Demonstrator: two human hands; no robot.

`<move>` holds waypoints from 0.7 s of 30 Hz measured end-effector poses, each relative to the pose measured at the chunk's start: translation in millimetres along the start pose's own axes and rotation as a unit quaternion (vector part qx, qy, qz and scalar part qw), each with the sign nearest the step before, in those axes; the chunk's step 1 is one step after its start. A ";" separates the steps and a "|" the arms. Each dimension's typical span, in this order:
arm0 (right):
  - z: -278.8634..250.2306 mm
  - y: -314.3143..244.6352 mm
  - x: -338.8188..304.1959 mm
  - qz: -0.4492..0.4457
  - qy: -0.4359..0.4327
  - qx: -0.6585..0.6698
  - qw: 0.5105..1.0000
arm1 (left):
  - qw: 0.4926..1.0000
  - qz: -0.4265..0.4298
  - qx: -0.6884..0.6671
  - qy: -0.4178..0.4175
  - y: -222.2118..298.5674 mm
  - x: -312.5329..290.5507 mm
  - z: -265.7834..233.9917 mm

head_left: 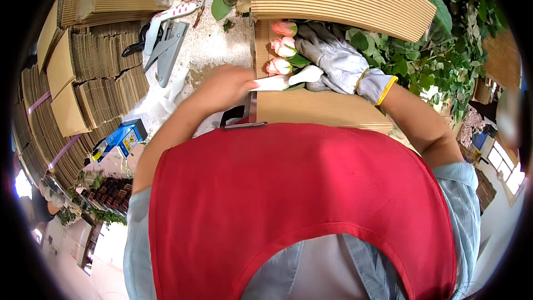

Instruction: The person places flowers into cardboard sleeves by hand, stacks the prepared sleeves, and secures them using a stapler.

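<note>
Several pink roses (283,47) lie with their heads to the left on an open sheet of corrugated cardboard (322,108). My right hand (333,56), in a grey-white glove with a yellow cuff edge, is closed around the roses just behind their heads. My bare left hand (225,86), slightly blurred, pinches the left end of a white sleeve (272,83) beside the lowest rose. A second white wrapped piece (306,74) sits against the gloved thumb. The glove hides most of the stems.
A raised cardboard flap (338,0) stands beyond the roses, with dense green leaves (427,50) to the right. A grey stapler (166,53) and a pink-spotted white-handled tool (166,19) lie left of my hands. Stacked cardboard (100,61) and a blue box (125,136) are farther left.
</note>
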State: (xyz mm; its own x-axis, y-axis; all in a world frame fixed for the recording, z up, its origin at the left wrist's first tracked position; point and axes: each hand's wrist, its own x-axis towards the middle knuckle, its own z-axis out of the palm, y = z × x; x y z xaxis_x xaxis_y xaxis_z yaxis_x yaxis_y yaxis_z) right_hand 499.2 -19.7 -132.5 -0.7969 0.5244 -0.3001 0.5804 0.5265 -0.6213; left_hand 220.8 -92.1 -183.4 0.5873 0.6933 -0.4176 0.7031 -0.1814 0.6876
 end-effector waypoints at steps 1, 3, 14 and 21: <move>-2.6 -0.5 -1.0 0.009 -0.005 0.009 1.000 | 0.999 -0.031 0.029 0.010 -8.4 -20.8 -12.3; -3.3 -8.7 -3.1 0.024 -0.005 0.005 1.000 | 0.981 -0.151 0.092 -0.082 -21.6 -61.5 -62.0; -2.1 -3.2 -1.8 0.025 -0.009 0.015 1.000 | 0.985 0.071 0.133 0.080 27.0 -3.8 -58.8; 1.9 -0.7 -7.4 -0.024 0.042 -0.041 0.998 | 0.963 0.169 0.169 0.121 67.8 55.3 -8.5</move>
State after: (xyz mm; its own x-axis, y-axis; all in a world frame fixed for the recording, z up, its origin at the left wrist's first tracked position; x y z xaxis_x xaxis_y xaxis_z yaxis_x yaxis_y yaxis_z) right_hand 504.4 -25.2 -131.3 -0.8092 0.5498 -0.2072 0.5564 0.6036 -0.5710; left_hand 297.6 -60.1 -154.8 0.7231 0.6903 -0.0243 0.6028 -0.6136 0.5101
